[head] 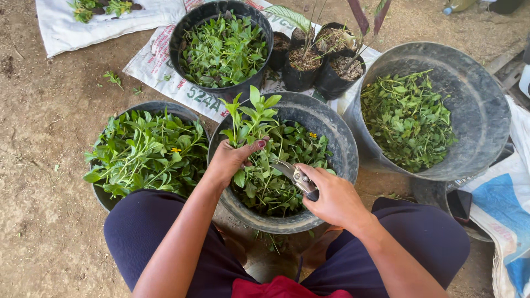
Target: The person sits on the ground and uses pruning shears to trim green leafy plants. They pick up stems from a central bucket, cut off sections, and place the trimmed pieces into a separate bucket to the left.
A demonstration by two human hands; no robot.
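My left hand [231, 160] grips a bunch of green leafy stems [249, 117] held upright over a black bucket [326, 118] that sits between my knees and holds cut greens. My right hand [331, 197] holds metal pruning shears [295, 175], their blades pointing left toward the base of the bunch, just below my left hand. Whether the blades touch the stems cannot be told.
Three more buckets hold greens: one at the left [146, 106], one behind [251, 14], a large grey one at the right [486, 99]. Small black pots [331, 83] with plants stand on white sacks [154, 66]. Bare dirt lies to the left.
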